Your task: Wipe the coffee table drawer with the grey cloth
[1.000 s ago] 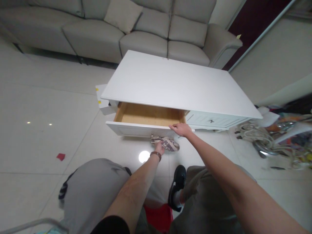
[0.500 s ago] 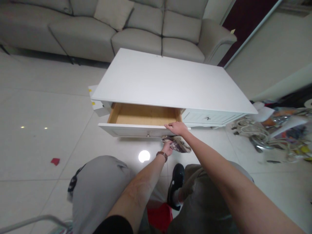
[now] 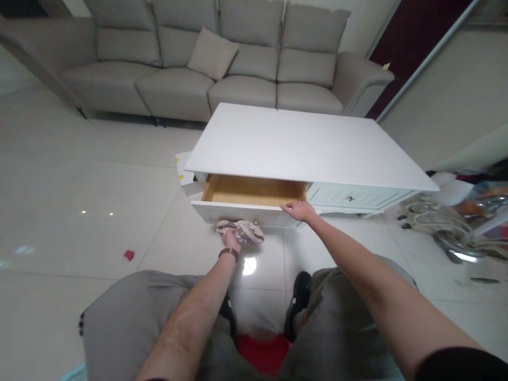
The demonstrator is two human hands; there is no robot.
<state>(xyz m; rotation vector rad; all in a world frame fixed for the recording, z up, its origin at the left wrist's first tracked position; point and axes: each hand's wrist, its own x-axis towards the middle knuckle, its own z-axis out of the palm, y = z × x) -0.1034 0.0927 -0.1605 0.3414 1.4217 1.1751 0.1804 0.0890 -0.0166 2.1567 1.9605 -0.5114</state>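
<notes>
A white coffee table (image 3: 313, 143) stands before me with its left drawer (image 3: 254, 191) pulled out, showing a bare wooden inside. My right hand (image 3: 299, 210) grips the top edge of the drawer front near its right end, fingers over the rim. Below that rim, my left hand (image 3: 230, 239) is closed on a patterned cloth (image 3: 248, 233), bunched and held against the drawer front beside the small knob (image 3: 256, 222). Part of the drawer front is hidden by the cloth.
Behind the table runs a grey sofa (image 3: 246, 90) with a beige cushion (image 3: 212, 54). A white box (image 3: 186, 174) sits by the table's left end. Coiled cables (image 3: 432, 211) and bags lie at right. A red scrap (image 3: 129, 255) lies on the tiled floor.
My left hand has moved the cloth leftward along the drawer front, from near the right end to about the knob. My right hand stays on the drawer's edge. The view has shifted.
</notes>
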